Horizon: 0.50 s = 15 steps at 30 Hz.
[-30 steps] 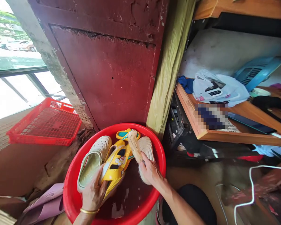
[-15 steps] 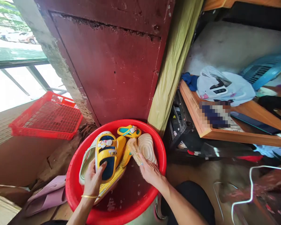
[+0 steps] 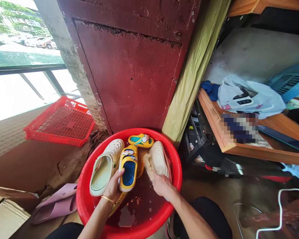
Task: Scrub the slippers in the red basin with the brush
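Observation:
My left hand (image 3: 114, 186) grips a yellow slipper (image 3: 129, 171) with a dark blue insole and a cartoon figure on its strap. In my right hand (image 3: 160, 186) is a scrub brush (image 3: 148, 163), bristles turned toward the slipper but apart from it. Both hands are over a red basin (image 3: 79, 199) with dark water (image 3: 139, 207) in the bottom. A pale green clog (image 3: 102, 171) leans inside on the left. At the far rim lies a smaller yellow slipper (image 3: 141, 140). A cream shoe (image 3: 160, 159) rests by the right wall. More yellow footwear is partly hidden below.
A red plastic crate (image 3: 62, 124) sits at the left by the railing. Purple slippers (image 3: 56, 205) lie left of the basin. Behind it stands a dark red door (image 3: 129, 76). A wooden table (image 3: 264, 154) on the right bears a white plastic bag (image 3: 249, 96).
The yellow slipper has turned more upright and come away from the clog, which now shows more. My right hand and brush have rolled over slightly. The whole view has shifted.

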Available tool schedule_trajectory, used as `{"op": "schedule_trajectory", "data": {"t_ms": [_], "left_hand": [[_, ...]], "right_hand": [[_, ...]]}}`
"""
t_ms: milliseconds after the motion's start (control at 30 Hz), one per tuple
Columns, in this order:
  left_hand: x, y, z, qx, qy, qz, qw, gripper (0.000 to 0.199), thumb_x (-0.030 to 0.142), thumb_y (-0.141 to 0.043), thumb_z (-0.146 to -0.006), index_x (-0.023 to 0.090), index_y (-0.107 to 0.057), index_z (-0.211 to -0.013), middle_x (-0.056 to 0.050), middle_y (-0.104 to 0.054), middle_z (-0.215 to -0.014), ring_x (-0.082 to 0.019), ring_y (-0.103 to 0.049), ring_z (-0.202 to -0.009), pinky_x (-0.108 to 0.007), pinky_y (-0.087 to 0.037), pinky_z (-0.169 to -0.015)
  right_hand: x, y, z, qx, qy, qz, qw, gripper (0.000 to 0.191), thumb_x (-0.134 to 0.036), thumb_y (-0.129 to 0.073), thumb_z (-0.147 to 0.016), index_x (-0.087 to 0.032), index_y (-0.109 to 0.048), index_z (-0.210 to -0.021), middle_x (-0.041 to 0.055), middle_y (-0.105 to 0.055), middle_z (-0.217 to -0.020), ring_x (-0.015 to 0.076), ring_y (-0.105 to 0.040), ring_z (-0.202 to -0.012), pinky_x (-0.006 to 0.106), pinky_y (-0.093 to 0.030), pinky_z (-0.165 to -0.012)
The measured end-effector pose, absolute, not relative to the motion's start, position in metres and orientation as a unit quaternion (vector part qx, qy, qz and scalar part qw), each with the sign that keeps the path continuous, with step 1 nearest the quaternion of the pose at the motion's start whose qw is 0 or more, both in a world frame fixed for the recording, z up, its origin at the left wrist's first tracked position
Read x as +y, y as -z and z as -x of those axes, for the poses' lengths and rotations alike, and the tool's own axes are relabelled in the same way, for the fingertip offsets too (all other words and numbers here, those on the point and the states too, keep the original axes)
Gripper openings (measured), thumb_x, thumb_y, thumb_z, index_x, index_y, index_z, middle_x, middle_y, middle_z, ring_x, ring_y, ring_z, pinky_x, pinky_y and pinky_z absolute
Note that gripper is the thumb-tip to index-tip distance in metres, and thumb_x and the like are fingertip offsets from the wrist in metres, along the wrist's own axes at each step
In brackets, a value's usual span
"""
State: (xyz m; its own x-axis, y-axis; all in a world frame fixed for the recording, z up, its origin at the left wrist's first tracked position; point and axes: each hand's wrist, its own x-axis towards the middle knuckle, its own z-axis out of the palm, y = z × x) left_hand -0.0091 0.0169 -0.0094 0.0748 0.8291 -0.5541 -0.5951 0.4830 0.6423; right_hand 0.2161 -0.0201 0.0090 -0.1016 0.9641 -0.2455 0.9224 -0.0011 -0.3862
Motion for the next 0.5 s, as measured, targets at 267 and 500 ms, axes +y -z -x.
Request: {"op": "schedule_trajectory", "data": {"t_ms": [267,500], "left_hand": [[0.024,0.006,0.004,0.424,-0.533,-0.047,0.731,0.041,0.02,-0.07,-0.083,0.015,-0.063,-0.123,-0.006,-0.08,-0.082,-0.022,-0.077,-0.068,-0.032,-0.063,-0.068],[0.024,0.002,-0.016,0.39,-0.556,-0.07,0.731,0.046,0.029,-0.067,-0.087,0.015,-0.062,-0.13,-0.01,-0.08,-0.101,-0.027,-0.077,-0.088,-0.035,-0.064,-0.075]], "right_hand": [[-0.058,-0.058,-0.228,-0.786,-0.32,0.521,0.092,0.062,-0.022,-0.046,-0.093,-0.028,-0.043,-0.154,0.0065,-0.066,-0.137,0.0244,-0.065,-0.121,0.031,-0.047,-0.103],[-0.078,-0.045,-0.208,-0.812,-0.26,0.523,0.002,0.058,-0.024,-0.044,-0.096,-0.03,-0.042,-0.154,0.0101,-0.076,-0.115,0.0288,-0.072,-0.104,0.036,-0.052,-0.093]]}}
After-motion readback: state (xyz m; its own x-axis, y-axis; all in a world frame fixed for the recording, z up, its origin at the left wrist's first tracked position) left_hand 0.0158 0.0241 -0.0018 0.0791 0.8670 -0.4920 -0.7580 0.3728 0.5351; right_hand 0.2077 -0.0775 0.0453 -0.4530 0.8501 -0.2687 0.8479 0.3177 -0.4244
